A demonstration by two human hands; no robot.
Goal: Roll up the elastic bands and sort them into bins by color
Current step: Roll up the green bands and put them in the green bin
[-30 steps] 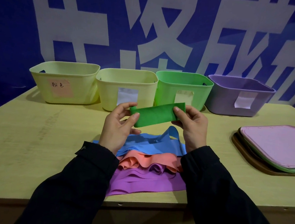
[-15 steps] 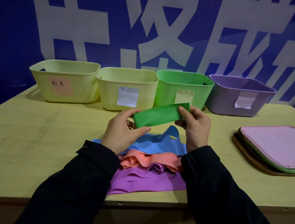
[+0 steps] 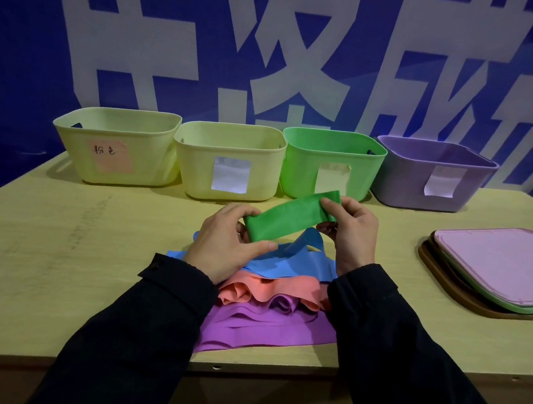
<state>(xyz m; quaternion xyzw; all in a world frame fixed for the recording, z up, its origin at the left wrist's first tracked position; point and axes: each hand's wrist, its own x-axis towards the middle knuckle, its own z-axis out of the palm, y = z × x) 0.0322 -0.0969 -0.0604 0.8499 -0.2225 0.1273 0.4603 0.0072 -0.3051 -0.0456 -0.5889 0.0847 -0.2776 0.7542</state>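
A folded green elastic band hangs in the air between both hands, tilted up to the right. My left hand pinches its lower left end and my right hand pinches its upper right end. Under the hands lies a pile of bands on the table: blue, salmon and purple. Four bins stand in a row at the back: a yellow bin with a pink label, a yellow bin with a white label, a green bin and a purple bin.
A stack of flat boards, pink on green on brown, lies at the right of the wooden table. A blue wall with large white characters rises behind the bins. The table's front edge runs just below the purple bands.
Both hands have shifted slightly right and up with the green band. Its right end now sits higher, and the left fingers have curled further round the left end.
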